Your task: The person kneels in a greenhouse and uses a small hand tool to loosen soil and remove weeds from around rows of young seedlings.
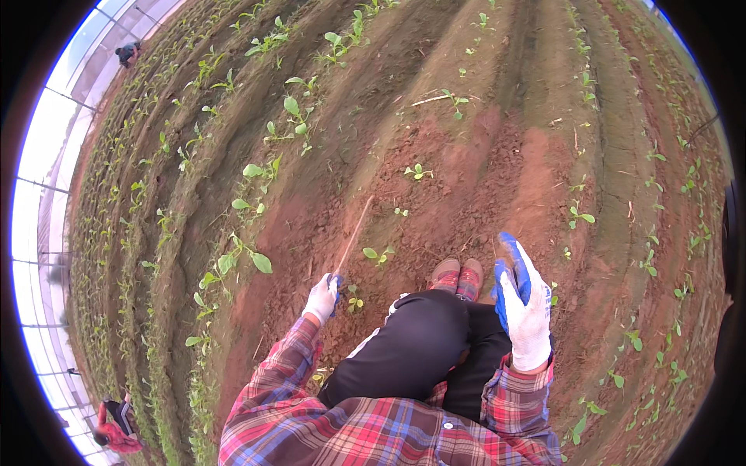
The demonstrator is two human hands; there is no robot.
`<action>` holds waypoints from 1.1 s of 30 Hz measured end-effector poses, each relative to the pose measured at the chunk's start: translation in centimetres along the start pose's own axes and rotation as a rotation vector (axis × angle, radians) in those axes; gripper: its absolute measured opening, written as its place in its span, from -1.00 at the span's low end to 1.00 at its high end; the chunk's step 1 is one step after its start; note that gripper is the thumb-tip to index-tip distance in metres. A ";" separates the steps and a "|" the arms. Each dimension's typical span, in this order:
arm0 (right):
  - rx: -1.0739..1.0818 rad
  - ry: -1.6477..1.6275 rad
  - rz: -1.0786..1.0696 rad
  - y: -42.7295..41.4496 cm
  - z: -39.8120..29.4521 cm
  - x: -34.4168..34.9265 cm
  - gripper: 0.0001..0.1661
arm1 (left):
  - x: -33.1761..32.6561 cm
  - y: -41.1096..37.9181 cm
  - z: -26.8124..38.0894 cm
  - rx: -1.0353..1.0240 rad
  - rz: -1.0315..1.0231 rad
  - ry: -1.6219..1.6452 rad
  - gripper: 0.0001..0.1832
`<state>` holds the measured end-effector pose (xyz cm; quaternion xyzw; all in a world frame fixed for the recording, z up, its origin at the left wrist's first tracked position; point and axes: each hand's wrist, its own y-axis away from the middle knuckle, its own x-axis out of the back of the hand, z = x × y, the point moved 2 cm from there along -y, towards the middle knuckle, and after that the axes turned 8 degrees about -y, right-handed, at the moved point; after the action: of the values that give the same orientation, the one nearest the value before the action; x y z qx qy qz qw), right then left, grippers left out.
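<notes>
My left hand, in a white and blue work glove, is closed around the lower end of a thin stick that points away over the reddish soil. A small leafy seedling grows just right of that hand. Another seedling stands right of the stick, with smaller ones beyond it. My right hand, gloved alike, is raised to the right of my knees with thumb and fingers apart and nothing seen between them. Soil stains its blue fingertips.
My shoes rest on loose soil between the hands. Rows of larger seedlings run along the left, and more seedlings along the right. Two other people, one at upper left and one at lower left, are among the far rows.
</notes>
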<state>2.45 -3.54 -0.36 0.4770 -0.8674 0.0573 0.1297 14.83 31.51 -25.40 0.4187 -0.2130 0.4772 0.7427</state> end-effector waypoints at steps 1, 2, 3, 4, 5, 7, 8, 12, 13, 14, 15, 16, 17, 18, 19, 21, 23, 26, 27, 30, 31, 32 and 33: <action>-0.010 -0.020 0.000 0.0 0.0 0.0 -0.52 | 0.0 0.5 -0.5 0.041 -0.029 -0.024 -0.72; -0.017 -0.017 0.003 0.1 0.1 0.2 -0.52 | 0.8 1.5 0.7 0.079 -0.061 -0.048 -0.73; -0.021 -0.020 0.000 0.0 0.0 0.2 -0.52 | 1.5 2.3 1.2 0.121 -0.086 -0.073 -0.72; -0.025 -0.023 -0.002 0.0 -0.1 0.1 -0.52 | 1.5 2.6 0.5 0.120 -0.082 -0.081 -0.72; -0.043 -0.038 -0.003 0.0 0.0 0.1 -0.52 | 1.6 3.1 -0.3 0.119 -0.076 -0.088 -0.73; -0.029 -0.037 -0.002 0.0 0.3 0.0 -0.52 | 1.7 4.2 -1.8 0.119 -0.068 -0.082 -0.72; 0.002 -0.020 0.001 0.0 0.6 0.1 -0.52 | 1.6 4.9 -2.6 0.129 -0.069 -0.101 -0.72; -0.014 -0.008 -0.002 0.0 0.1 0.2 -0.53 | 2.1 7.4 -3.7 0.144 -0.078 -0.113 -0.74; -0.029 -0.010 -0.002 0.0 0.1 0.2 -0.53 | 2.2 8.0 -3.6 0.124 -0.065 -0.121 -0.74; -0.040 -0.016 -0.002 0.0 0.0 0.1 -0.53 | 2.4 8.5 -3.6 0.103 -0.047 -0.128 -0.75; -0.041 -0.014 -0.003 0.0 0.0 0.1 -0.53 | 2.1 8.6 -3.9 0.133 -0.050 -0.101 -0.75; -0.044 -0.012 -0.002 0.0 -0.1 0.1 -0.53 | 2.0 8.6 -3.8 0.096 -0.017 -0.073 -0.75; -0.037 -0.003 -0.004 0.0 0.0 0.0 -0.53 | 1.9 8.5 -3.3 0.060 0.016 -0.045 -0.75; -0.052 -0.009 -0.006 0.0 -0.1 -0.1 -0.53 | 1.8 8.4 -2.7 0.025 0.050 -0.017 -0.75; -0.067 -0.014 -0.007 0.0 -0.1 -0.1 -0.53 | 1.6 7.8 -2.2 0.074 0.018 0.022 -0.74; -0.101 -0.029 -0.008 0.1 -0.5 -0.2 -0.54 | 1.7 6.4 -0.7 0.117 0.002 0.059 -0.74; -0.060 0.012 -0.008 0.1 -0.2 -0.2 -0.54 | 1.6 5.6 0.1 -0.042 0.106 0.072 -0.75; 0.012 0.062 0.008 0.1 0.7 -0.2 -0.53 | 1.2 5.3 -0.1 0.089 -0.017 0.095 -0.76; 0.005 0.064 0.012 0.1 0.6 -0.1 -0.53 | 1.0 5.4 -0.7 0.097 -0.078 0.072 -0.77; -0.058 0.065 0.021 0.2 -0.1 0.2 -0.52 | 2.0 6.9 0.2 0.221 -0.223 0.107 -0.73; -0.024 0.056 0.029 0.3 0.0 0.3 -0.52 | 1.7 7.1 -0.8 0.157 -0.179 0.066 -0.74; 0.017 0.041 0.036 0.3 0.4 0.2 -0.51 | 2.0 7.3 -0.6 0.160 -0.171 0.078 -0.74; 0.057 0.028 0.044 0.3 0.5 0.3 -0.51 | 2.2 7.5 -0.2 0.162 -0.166 0.092 -0.75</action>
<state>1.93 -3.72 -0.70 0.4602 -0.8739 0.0915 0.1270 9.15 34.29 -20.81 0.4712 -0.1043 0.4482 0.7525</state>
